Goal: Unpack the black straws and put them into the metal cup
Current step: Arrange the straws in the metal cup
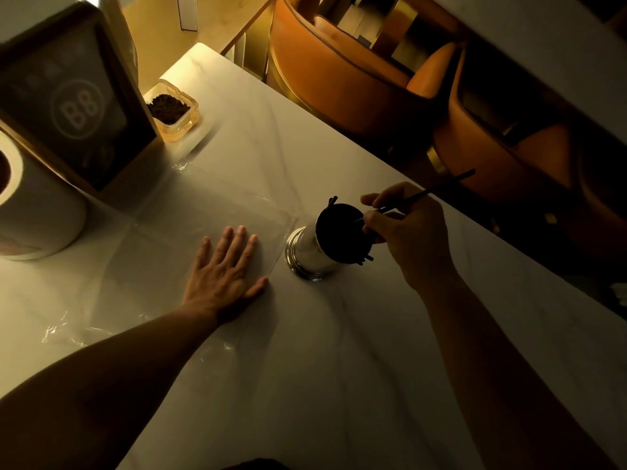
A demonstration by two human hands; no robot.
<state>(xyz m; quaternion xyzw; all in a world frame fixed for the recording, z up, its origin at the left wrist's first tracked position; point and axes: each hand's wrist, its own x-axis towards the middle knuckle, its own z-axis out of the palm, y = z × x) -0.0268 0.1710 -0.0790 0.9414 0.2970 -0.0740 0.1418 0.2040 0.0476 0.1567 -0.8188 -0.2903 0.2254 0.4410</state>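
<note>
A shiny metal cup point(310, 251) stands on the white marble table point(339, 351), its dark mouth facing me. Several black straw ends point(333, 200) poke over its far and near rim. My right hand point(403, 232) hovers just right of the cup's mouth and pinches one black straw point(437, 188); the straw's lower tip reaches into the mouth and its upper end points up and right. My left hand point(225, 271) lies flat, fingers spread, on a clear plastic wrapper point(190, 232) spread on the table to the left of the cup.
A dark sign marked B8 in a wooden frame point(73, 103) stands at the back left, with a white cylinder point(34, 212) in front of it. A glass ashtray holding dark grounds point(173, 111) sits behind. Orange chairs point(356, 79) line the table's far right edge.
</note>
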